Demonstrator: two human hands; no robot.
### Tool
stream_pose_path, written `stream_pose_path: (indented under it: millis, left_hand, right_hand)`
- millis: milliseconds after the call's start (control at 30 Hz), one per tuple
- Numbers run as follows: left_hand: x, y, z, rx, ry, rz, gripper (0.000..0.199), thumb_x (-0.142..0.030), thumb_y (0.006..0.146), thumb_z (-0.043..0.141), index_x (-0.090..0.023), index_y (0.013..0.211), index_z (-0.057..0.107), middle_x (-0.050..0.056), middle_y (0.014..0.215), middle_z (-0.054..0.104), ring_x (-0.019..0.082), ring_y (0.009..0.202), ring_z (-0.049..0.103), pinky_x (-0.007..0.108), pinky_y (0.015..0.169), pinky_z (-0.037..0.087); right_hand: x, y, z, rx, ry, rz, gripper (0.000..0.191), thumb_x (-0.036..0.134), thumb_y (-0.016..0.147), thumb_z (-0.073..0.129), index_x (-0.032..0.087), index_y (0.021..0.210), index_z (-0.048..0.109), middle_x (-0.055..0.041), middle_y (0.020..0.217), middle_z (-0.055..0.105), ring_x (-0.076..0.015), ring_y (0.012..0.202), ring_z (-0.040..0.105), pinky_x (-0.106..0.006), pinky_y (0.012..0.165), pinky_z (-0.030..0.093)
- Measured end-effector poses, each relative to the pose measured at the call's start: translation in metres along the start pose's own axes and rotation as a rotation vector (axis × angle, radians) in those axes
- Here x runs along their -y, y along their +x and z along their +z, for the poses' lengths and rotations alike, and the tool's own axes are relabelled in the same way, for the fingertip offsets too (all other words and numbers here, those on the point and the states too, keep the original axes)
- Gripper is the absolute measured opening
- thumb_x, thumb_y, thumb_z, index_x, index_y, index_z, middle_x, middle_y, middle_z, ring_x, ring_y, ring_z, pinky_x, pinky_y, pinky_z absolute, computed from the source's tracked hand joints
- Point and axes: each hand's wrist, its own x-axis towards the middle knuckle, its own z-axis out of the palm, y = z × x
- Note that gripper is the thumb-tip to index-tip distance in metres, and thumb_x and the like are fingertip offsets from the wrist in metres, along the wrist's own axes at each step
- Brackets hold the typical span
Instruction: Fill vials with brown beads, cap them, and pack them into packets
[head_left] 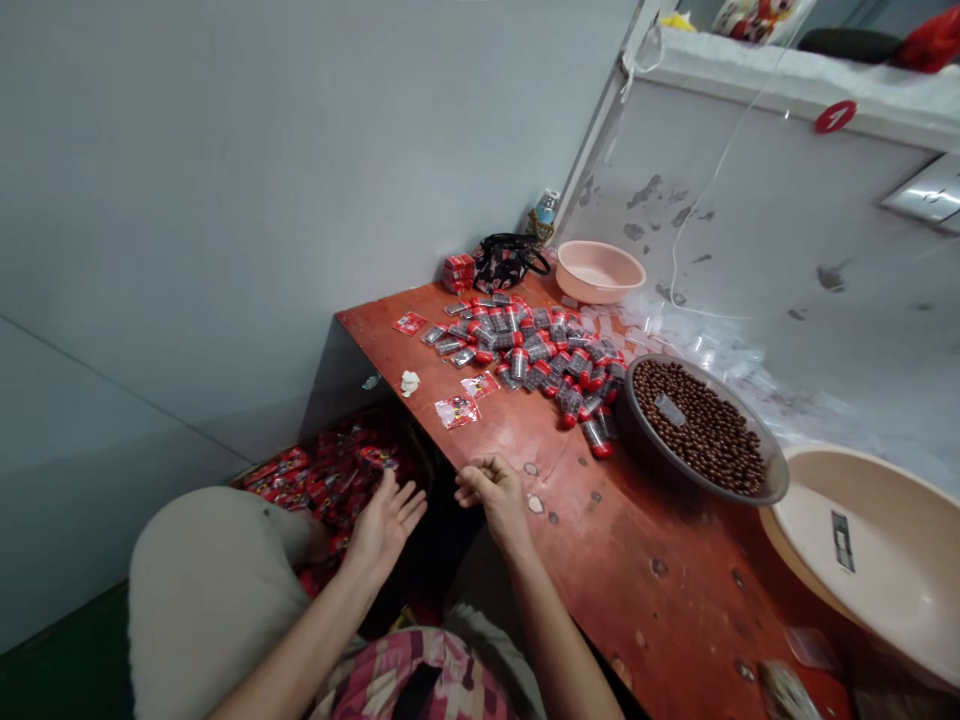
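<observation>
Bottles, clear plastic, red-capped, dark-filled, heaped loosely

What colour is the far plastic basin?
The plastic basin is pale peach, clearest in the head view.

Chipped glossy red tabletop, smooth plastic basin
</observation>
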Motion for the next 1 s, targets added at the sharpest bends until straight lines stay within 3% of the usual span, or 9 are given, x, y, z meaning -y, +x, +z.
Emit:
stream_pose_path:
  millis: [67,233,333,433,600,733,800,900,1000]
  left_hand:
    - [-0.001,0.003,0.004,0.039,0.168,0.074,0.031,-0.033,0.066,0.066,-0.015,0.091,0.059,0.016,0.107,0.058,0.025,0.089,0.060,0.040,0.078,0.047]
    - [-0.023,0.033,0.055,0.245,0.715,0.821,0.031,-0.024,0.064,0.068,-0.026,0.095,0.065,0.005,0.118,0.055,0.025,0.117,0.040,0.038,0.102,0.022]
    - [-0.030,0.059,0.076,0.228,0.983,1.016,0.024,-0.019,0.064,0.066,-0.028,0.086,0.068,0.004,0.118,0.056,0.028,0.123,0.030,0.042,0.104,0.007]
    - [-0.025,0.076,0.078,0.230,1.103,1.101,0.018,-0.018,0.068,0.062,-0.029,0.081,0.069,0.003,0.116,0.057,0.028,0.122,0.031,0.045,0.103,0.001]
    - [-0.018,0.074,0.070,0.242,1.014,1.089,0.017,-0.018,0.071,0.059,-0.030,0.079,0.068,0.002,0.112,0.060,0.025,0.121,0.034,0.046,0.103,0.002]
    - [-0.015,0.054,0.073,0.305,0.906,1.041,0.019,-0.020,0.070,0.060,-0.030,0.083,0.068,0.001,0.117,0.057,0.024,0.122,0.033,0.044,0.104,0.007]
    - [-0.013,0.040,0.076,0.340,0.828,0.982,0.019,-0.021,0.068,0.062,-0.029,0.084,0.068,0.002,0.115,0.058,0.024,0.121,0.035,0.041,0.104,0.012]
    - [-0.014,0.024,0.076,0.309,0.706,0.815,0.026,-0.023,0.063,0.067,-0.026,0.089,0.068,0.004,0.110,0.061,0.025,0.111,0.047,0.035,0.098,0.029]
    - [-0.018,0.021,0.069,0.312,0.643,0.493,0.027,-0.030,0.061,0.069,-0.021,0.087,0.068,0.006,0.088,0.068,0.024,0.086,0.061,0.034,0.079,0.046]
  right_hand:
    - [-0.001,-0.001,-0.007,-0.015,-0.033,-0.005,0.023,0.034,0.067,0.065,0.015,0.075,0.054,0.0002,0.058,0.063,-0.0100,0.043,0.057,-0.018,0.040,0.044]
    - [-0.002,-0.006,-0.009,0.028,-0.100,-0.023,0.023,0.037,0.073,0.058,0.015,0.075,0.055,-0.0004,0.060,0.062,-0.0082,0.042,0.055,-0.017,0.039,0.042]
    - [0.000,-0.007,-0.006,0.054,-0.143,-0.038,0.023,0.037,0.074,0.057,0.015,0.073,0.055,-0.0003,0.060,0.062,-0.0081,0.043,0.055,-0.016,0.040,0.042]
    - [0.001,-0.005,-0.007,0.065,-0.157,-0.045,0.023,0.037,0.073,0.058,0.015,0.073,0.056,0.0000,0.060,0.062,-0.0081,0.043,0.055,-0.017,0.040,0.041]
    - [0.005,0.013,-0.012,0.022,-0.194,-0.095,0.020,0.036,0.073,0.057,0.016,0.075,0.056,0.0000,0.063,0.061,-0.0089,0.048,0.055,-0.017,0.042,0.041]
    - [0.013,0.037,-0.007,-0.128,-0.111,-0.235,0.034,0.030,0.070,0.062,0.020,0.100,0.053,-0.0047,0.093,0.062,-0.0138,0.076,0.059,-0.022,0.058,0.048]
    - [0.019,0.046,-0.004,-0.135,-0.046,-0.240,0.038,0.027,0.068,0.063,0.021,0.103,0.050,-0.0018,0.085,0.062,-0.0123,0.071,0.059,-0.023,0.060,0.047]
    - [0.031,0.052,-0.004,-0.094,-0.020,-0.211,0.034,0.024,0.066,0.064,0.020,0.097,0.052,0.0070,0.056,0.055,-0.0079,0.048,0.052,-0.019,0.050,0.043]
    - [0.040,0.053,-0.008,0.046,-0.070,-0.129,0.036,0.021,0.059,0.069,0.019,0.092,0.054,0.0092,0.049,0.053,-0.0063,0.040,0.047,-0.018,0.045,0.039]
